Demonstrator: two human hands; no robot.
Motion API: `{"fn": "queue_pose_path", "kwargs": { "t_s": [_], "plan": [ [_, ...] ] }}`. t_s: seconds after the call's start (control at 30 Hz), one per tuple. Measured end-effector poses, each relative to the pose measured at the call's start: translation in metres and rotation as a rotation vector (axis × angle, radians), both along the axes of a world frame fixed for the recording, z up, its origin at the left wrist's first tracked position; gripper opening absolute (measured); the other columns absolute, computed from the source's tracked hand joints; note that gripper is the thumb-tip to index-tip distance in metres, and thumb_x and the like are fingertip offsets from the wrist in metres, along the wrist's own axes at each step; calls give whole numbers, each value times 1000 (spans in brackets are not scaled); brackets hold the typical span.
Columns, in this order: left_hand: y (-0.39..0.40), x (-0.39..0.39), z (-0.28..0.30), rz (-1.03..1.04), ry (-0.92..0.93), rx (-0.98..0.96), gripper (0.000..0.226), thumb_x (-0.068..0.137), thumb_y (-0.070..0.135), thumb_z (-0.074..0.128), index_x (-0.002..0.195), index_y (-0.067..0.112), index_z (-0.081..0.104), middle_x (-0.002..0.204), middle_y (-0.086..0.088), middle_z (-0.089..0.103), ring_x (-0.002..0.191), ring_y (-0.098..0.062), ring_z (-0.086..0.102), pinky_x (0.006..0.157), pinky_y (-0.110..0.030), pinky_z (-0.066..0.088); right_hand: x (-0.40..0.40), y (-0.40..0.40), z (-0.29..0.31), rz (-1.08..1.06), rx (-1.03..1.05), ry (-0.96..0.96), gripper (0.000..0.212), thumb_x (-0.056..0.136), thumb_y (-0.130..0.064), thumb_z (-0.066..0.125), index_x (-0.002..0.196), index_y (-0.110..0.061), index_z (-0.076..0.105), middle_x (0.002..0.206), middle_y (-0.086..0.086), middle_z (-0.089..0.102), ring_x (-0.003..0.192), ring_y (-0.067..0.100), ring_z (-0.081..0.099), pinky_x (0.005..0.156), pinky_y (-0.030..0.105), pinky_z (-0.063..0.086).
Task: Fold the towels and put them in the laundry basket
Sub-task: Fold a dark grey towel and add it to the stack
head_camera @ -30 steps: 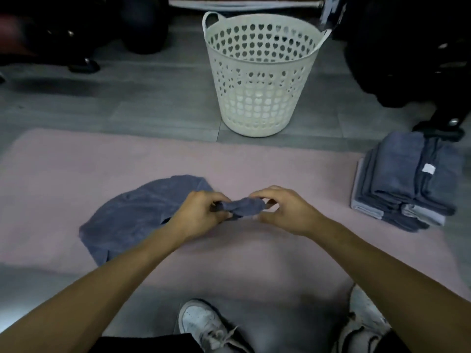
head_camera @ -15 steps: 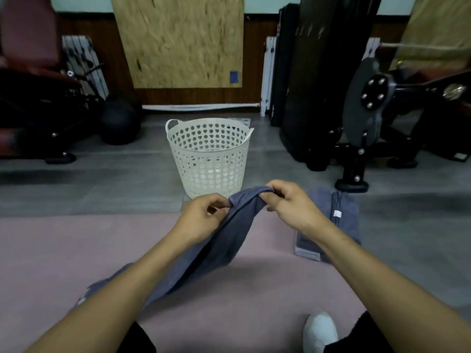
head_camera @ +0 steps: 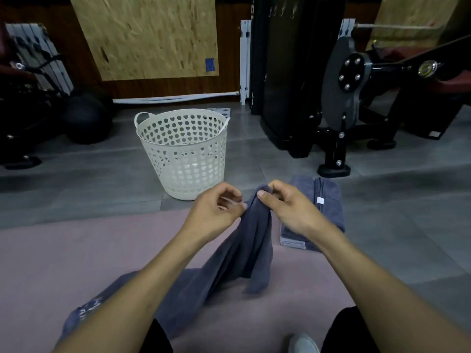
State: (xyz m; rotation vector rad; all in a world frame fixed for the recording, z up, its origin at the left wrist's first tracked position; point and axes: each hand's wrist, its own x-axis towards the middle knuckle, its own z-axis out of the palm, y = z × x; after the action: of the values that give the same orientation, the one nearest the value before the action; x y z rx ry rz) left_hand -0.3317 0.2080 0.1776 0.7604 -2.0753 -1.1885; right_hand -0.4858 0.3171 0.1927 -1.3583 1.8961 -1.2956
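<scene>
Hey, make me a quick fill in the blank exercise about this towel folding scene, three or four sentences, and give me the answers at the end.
1. The right hand pinches the top of a grey ____ that hangs down to the pink mat.
2. The holes in the white laundry basket are shaped like ____.
3. The laundry basket stands on the grey floor, and inside it there are ____ towels.
4. The stack of folded towels lies to the ____ of the basket.

Missing words: towel; hearts; no; right

The towel [head_camera: 244, 253] is looking like soft matt cloth; the laundry basket [head_camera: 183, 159] is showing smooth perforated plastic; the board [head_camera: 153, 36] is showing rough chipped wood.
</scene>
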Motion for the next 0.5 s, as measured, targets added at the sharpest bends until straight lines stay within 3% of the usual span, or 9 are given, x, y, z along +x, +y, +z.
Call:
{"fn": "queue_pose_path", "kwargs": {
  "t_s": [0.1, 0.2, 0.3, 0.4, 0.5],
  "plan": [
    [5, -5, 4, -95, -35, -50, 27, 79, 22, 77, 104, 27, 68, 101, 13, 69, 88, -6, 65, 79, -22, 54, -1, -6, -7, 51, 3, -3, 25, 96, -29, 56, 79, -11, 54, 61, -12, 50, 58, 1, 43, 56, 16, 36],
    [-1, -8, 0, -84, -89, -63, 6, 83, 21, 72, 89, 19, 72, 84, 5, 73, 83, -14, 68, 82, -41, 55, 4, -15, -9, 43, -30, -70, 18, 95, -26, 58, 85, -12, 57, 70, -6, 61, 65, 3, 53, 61, 18, 42],
    [-6, -2, 1, -16, 6, 52, 3, 81, 22, 68, 82, 21, 71, 76, -1, 71, 76, -22, 69, 74, -49, 58, 9, -21, -13, 29, -20, -171, 17, 88, -27, 69, 93, -14, 61, 76, -2, 65, 70, 6, 60, 64, 18, 47],
    [-10, 8, 9, 55, 163, 212, 11, 90, 6, 63, 83, 13, 67, 73, -8, 68, 68, -17, 67, 63, -38, 59, 12, -25, -26, 111, 172, -116, 21, 82, -29, 75, 100, -21, 67, 94, -8, 73, 90, 5, 68, 82, 25, 55],
    [-15, 21, 18, 148, 262, 316, 9, 93, 5, 59, 87, 10, 64, 71, -5, 69, 65, -14, 67, 59, -29, 56, 16, -31, -39, 110, 392, 95, 5, 88, -25, 65, 92, -24, 68, 94, -7, 71, 90, 11, 66, 82, 32, 55]
  ]
}}
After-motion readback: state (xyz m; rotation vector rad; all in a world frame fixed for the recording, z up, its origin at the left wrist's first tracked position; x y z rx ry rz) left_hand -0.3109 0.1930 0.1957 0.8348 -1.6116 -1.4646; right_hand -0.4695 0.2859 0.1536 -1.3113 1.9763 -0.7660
